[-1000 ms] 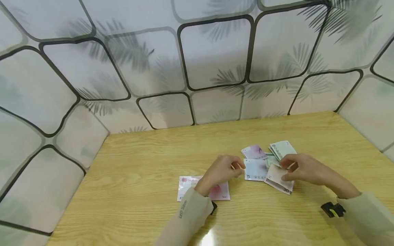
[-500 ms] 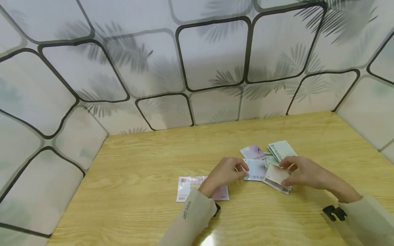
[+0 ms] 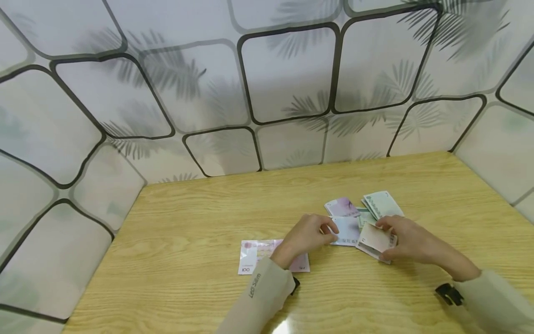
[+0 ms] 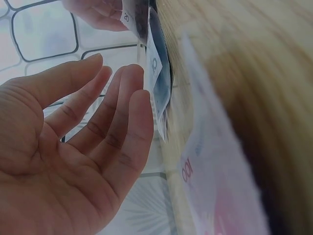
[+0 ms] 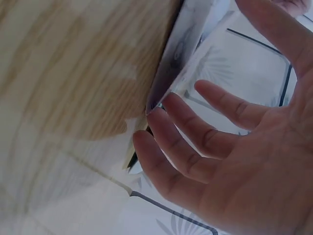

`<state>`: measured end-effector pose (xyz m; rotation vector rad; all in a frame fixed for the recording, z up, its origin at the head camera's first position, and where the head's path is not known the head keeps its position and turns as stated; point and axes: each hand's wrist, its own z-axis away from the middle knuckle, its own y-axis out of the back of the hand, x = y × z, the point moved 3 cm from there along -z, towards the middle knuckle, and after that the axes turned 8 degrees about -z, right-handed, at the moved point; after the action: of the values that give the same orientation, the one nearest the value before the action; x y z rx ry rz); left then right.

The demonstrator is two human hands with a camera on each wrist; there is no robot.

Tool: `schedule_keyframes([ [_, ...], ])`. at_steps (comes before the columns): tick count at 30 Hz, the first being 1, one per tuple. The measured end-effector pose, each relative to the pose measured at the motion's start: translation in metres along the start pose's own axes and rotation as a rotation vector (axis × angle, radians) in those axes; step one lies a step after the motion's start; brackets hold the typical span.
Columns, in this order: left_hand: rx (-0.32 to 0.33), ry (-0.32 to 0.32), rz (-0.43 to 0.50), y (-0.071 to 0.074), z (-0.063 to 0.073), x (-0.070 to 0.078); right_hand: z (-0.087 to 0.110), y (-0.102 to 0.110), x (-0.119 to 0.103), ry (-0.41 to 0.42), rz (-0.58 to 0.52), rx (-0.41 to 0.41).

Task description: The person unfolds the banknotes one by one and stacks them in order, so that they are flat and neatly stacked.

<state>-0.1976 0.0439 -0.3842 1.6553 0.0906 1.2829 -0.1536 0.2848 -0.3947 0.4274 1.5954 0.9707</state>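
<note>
In the head view my left hand point(image 3: 310, 234) is at the left edge of a blue banknote point(image 3: 347, 231), its fingertips overlapping that edge. Seen from the left wrist, its fingers are loosely bent, with a gap between thumb and fingers. My right hand point(image 3: 413, 243) has its fingertips at the right side of a folded brown banknote point(image 3: 371, 237). From the right wrist, the fingers are spread and relaxed, the fingertips right at the folded note point(image 5: 168, 73). Behind these lie a purple banknote point(image 3: 342, 207), a small green one point(image 3: 365, 218) and a folded green one point(image 3: 384, 204).
A pink 100 banknote point(image 3: 249, 257) lies flat on the wooden table point(image 3: 187, 218), partly hidden under my left forearm. A patterned wall point(image 3: 292, 139) rises along the table's back edge, with side walls at left and right.
My left hand has moved slightly right, to the blue banknote's edge. My right hand's fingertips have shifted a little over the brown banknote to its right side. The banknotes have barely moved.
</note>
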Motion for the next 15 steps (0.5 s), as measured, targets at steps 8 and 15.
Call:
schedule_keyframes([
  [8,0.001,-0.023,-0.010,-0.001,0.000,-0.001,-0.001,0.002,-0.004,-0.024,0.009,0.000],
  [15,0.008,-0.023,-0.011,-0.001,0.000,-0.001,-0.002,0.016,-0.004,-0.059,-0.091,-0.005],
])
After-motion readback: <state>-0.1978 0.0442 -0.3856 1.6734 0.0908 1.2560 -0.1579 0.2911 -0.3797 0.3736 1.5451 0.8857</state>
